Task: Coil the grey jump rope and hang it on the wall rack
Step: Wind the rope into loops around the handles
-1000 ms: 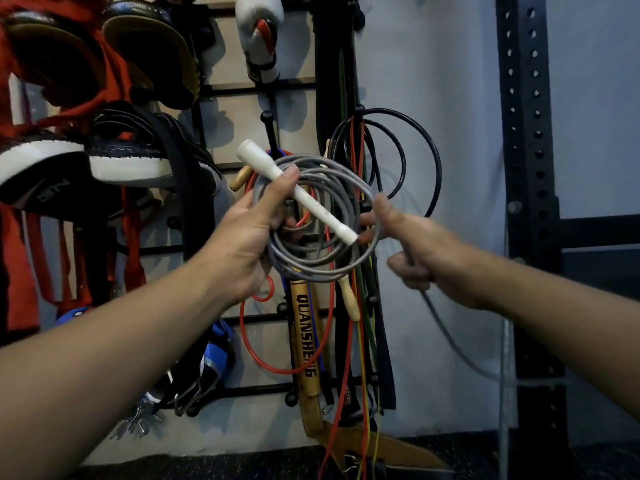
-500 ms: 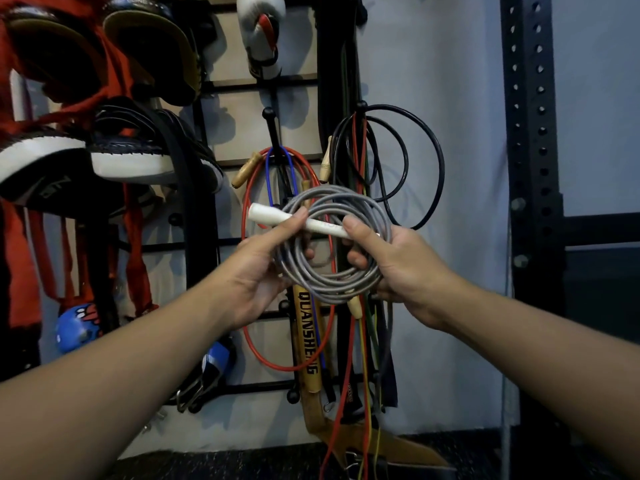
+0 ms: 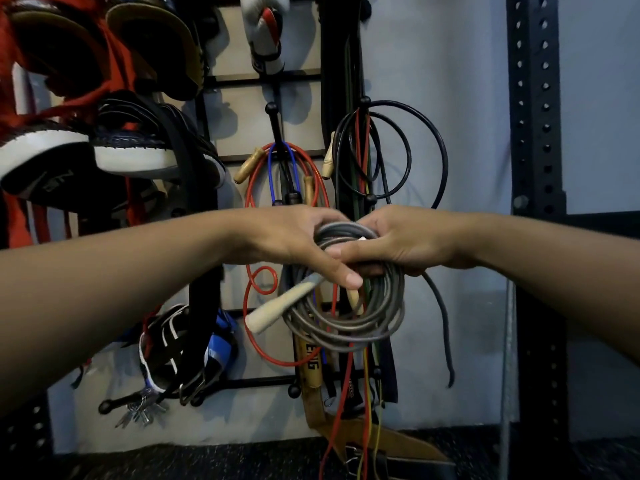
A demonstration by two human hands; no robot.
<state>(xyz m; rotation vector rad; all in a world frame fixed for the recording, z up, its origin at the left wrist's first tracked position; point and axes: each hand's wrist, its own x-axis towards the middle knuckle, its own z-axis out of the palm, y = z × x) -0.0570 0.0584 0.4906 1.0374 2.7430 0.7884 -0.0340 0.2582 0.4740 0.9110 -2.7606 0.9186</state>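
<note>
The grey jump rope (image 3: 346,327) is wound into a round coil of several loops in front of the wall rack (image 3: 273,126). My left hand (image 3: 294,240) grips the coil's top from the left, thumb across the loops. My right hand (image 3: 398,244) clasps the same top part from the right. One white handle (image 3: 277,310) sticks out down and to the left from under my left thumb. A loose grey tail (image 3: 445,327) hangs down to the right below my right hand. The second handle shows only as a small white tip between my hands.
On the rack's pegs hang a red rope (image 3: 251,299), a blue rope (image 3: 270,174), black cords (image 3: 408,150), wooden handles and coloured bands. Boxing pads (image 3: 62,157) and a white glove (image 3: 266,32) fill the upper left. A black perforated upright (image 3: 535,133) stands at the right.
The coil has come down from chest height and tipped over. The white handle now points down-left instead of lying level, both hands close on the top, and a loose tail hangs right.
</note>
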